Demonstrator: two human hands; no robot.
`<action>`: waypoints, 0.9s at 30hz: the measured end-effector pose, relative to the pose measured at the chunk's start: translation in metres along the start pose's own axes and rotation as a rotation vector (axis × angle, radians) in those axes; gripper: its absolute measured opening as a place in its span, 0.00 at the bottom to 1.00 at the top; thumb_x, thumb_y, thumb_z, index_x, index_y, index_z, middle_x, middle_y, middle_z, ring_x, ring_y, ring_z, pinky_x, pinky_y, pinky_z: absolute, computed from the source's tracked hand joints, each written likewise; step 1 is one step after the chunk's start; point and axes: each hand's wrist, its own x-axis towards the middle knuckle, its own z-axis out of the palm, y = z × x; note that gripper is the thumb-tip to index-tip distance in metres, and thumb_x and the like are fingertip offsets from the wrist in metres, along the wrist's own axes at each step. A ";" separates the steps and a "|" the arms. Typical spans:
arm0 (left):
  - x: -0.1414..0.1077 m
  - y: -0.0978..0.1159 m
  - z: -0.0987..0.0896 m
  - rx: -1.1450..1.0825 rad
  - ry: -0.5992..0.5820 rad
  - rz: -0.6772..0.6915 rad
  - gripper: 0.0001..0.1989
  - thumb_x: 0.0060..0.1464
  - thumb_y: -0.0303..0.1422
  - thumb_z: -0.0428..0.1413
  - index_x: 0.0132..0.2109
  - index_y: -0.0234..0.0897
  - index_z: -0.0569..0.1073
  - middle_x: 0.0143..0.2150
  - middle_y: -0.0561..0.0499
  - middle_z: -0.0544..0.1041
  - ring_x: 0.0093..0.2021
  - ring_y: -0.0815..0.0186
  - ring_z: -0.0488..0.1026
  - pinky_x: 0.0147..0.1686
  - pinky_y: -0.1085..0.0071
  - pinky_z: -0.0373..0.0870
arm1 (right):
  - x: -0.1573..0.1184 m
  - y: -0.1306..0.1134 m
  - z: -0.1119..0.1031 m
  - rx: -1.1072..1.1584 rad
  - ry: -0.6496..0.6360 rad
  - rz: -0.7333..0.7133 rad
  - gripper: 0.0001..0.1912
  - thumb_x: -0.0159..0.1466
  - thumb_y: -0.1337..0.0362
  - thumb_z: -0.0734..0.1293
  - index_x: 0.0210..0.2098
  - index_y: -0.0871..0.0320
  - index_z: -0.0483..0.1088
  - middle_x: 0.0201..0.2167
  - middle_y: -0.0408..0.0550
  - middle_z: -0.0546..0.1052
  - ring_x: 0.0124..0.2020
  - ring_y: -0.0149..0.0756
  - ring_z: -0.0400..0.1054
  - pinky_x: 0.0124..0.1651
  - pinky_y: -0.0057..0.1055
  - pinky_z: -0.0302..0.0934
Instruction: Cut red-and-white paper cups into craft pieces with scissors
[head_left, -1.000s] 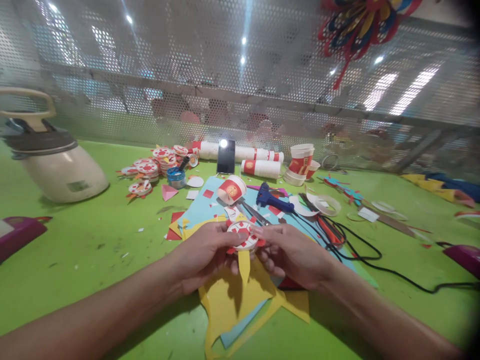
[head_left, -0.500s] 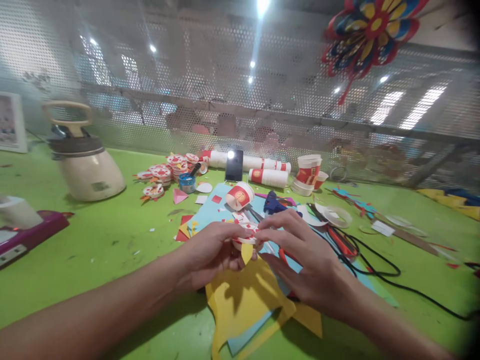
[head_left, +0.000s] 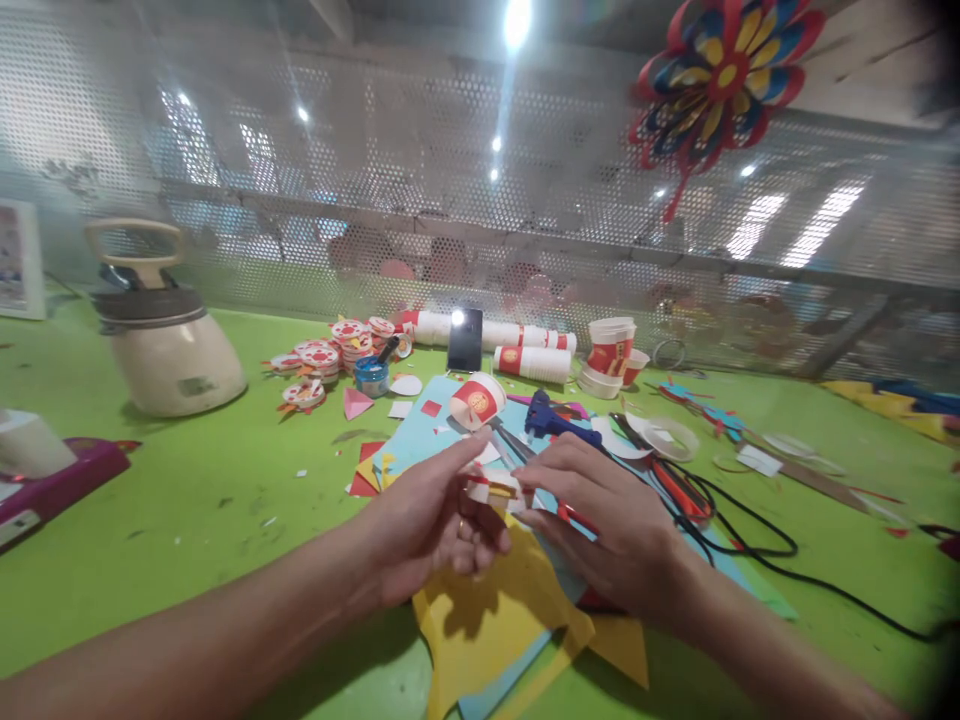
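A small red-and-white paper craft, round and shallow like a cut cup base, is turned edge-on between my hands, with a bit of yellow showing at its side. My right hand pinches its right end between thumb and fingertips. Beside its left end, my left hand is loosely open, thumb lifted off and fingers half curled below; whether a finger touches it is hidden. Under both hands lie yellow paper and light blue sheets. Just beyond stands a tilted paper cup, with a blue glue gun to its right.
Similar round crafts are piled at the back left near a blue jar. Behind are a phone, stacked cups and a tape roll. A black cable curls at right; a kettle stands at left.
The paper craft has been tipped from face-up to edge-on, and its yellow point no longer faces me. My left thumb has lifted off it. The view has shifted slightly.
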 end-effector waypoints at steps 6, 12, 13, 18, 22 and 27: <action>0.003 0.000 0.002 0.202 0.298 0.220 0.24 0.53 0.54 0.45 0.30 0.36 0.65 0.17 0.51 0.70 0.14 0.72 0.63 0.13 0.78 0.51 | -0.002 0.005 -0.004 0.133 0.069 0.199 0.08 0.62 0.71 0.66 0.42 0.63 0.70 0.36 0.50 0.73 0.37 0.35 0.66 0.40 0.33 0.63; -0.009 0.004 0.001 0.852 0.523 0.881 0.12 0.57 0.42 0.51 0.40 0.38 0.68 0.35 0.51 0.70 0.33 0.66 0.67 0.30 0.69 0.65 | 0.001 0.005 -0.009 0.162 0.094 0.298 0.06 0.63 0.68 0.66 0.40 0.60 0.70 0.37 0.48 0.71 0.39 0.34 0.66 0.42 0.33 0.63; -0.011 0.004 0.000 0.958 0.500 0.966 0.13 0.57 0.40 0.51 0.46 0.39 0.67 0.41 0.48 0.70 0.37 0.63 0.67 0.34 0.67 0.66 | 0.002 0.005 -0.009 0.160 0.096 0.287 0.06 0.63 0.69 0.66 0.40 0.60 0.70 0.36 0.48 0.71 0.39 0.34 0.66 0.41 0.32 0.63; -0.006 -0.001 -0.006 1.270 0.302 1.158 0.24 0.56 0.32 0.54 0.59 0.38 0.59 0.55 0.42 0.63 0.55 0.57 0.60 0.50 0.60 0.63 | -0.001 0.005 -0.008 0.100 0.104 0.221 0.10 0.61 0.72 0.67 0.43 0.61 0.70 0.38 0.50 0.71 0.41 0.35 0.66 0.44 0.33 0.63; 0.001 -0.003 -0.009 1.318 0.307 1.300 0.20 0.56 0.26 0.53 0.56 0.37 0.63 0.50 0.44 0.67 0.53 0.60 0.63 0.51 0.61 0.63 | -0.003 0.006 -0.005 0.031 0.110 0.150 0.12 0.61 0.74 0.66 0.44 0.60 0.69 0.39 0.50 0.71 0.41 0.36 0.66 0.44 0.33 0.63; -0.001 0.000 -0.011 1.399 0.289 1.432 0.19 0.54 0.20 0.54 0.52 0.39 0.67 0.45 0.46 0.71 0.44 0.62 0.66 0.45 0.64 0.65 | -0.003 0.006 -0.004 -0.075 0.115 0.075 0.12 0.62 0.74 0.65 0.46 0.60 0.67 0.39 0.51 0.71 0.40 0.38 0.65 0.43 0.37 0.63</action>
